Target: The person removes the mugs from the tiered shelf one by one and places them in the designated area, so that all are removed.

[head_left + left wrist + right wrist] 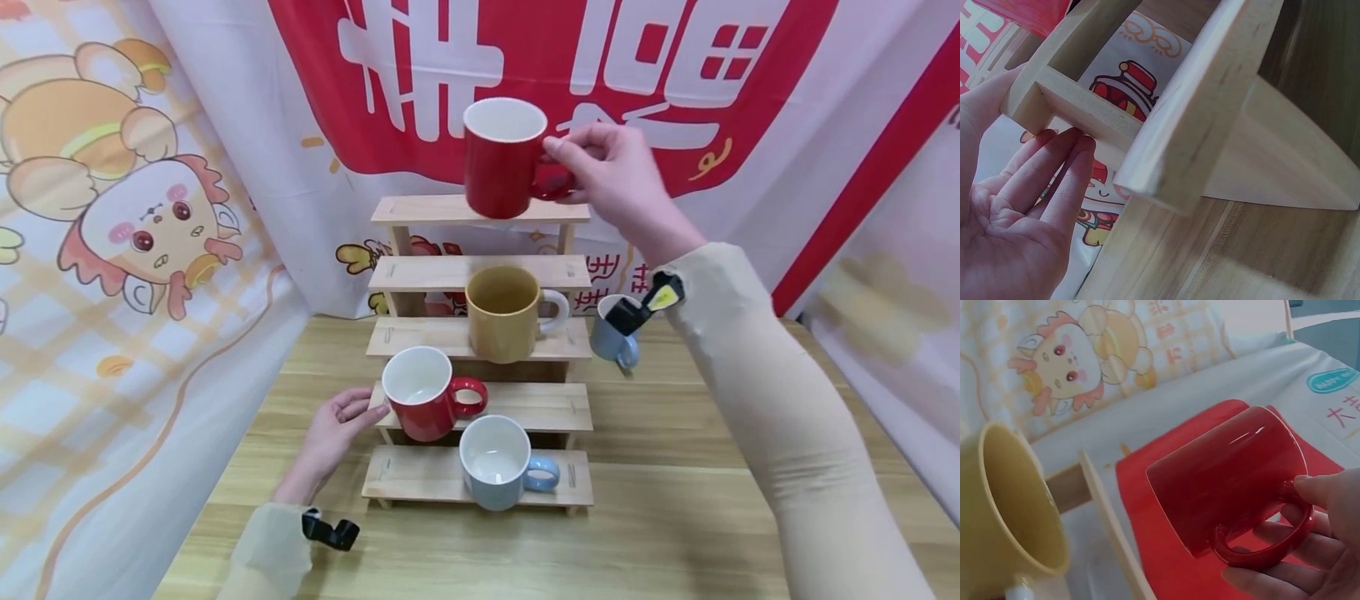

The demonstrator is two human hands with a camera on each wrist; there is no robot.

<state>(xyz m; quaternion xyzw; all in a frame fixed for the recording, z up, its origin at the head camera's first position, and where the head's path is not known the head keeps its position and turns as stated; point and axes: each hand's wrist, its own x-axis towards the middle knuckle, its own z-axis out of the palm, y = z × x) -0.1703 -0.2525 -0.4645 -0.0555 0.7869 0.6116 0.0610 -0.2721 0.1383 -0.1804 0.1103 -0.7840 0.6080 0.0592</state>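
My right hand (611,171) holds a red mug (501,167) by its handle, upright over the top step of a stepped wooden rack (397,271). In the right wrist view, the thumb lies on top of the handle and the fingers reach through and under it. At the rack's left side, my left hand (335,429) grips the end of a low step, thumb above and fingers beneath the board (1025,106). Close to that thumb, a second red mug (427,412) with a white inside stands on the step.
A yellow mug (502,321) with a white handle stands on the middle step. On the lowest step is a light blue mug (495,467). Another blue mug (609,337) sits on the wooden table (675,533), right of the rack. Printed cloth (315,200) hangs behind.
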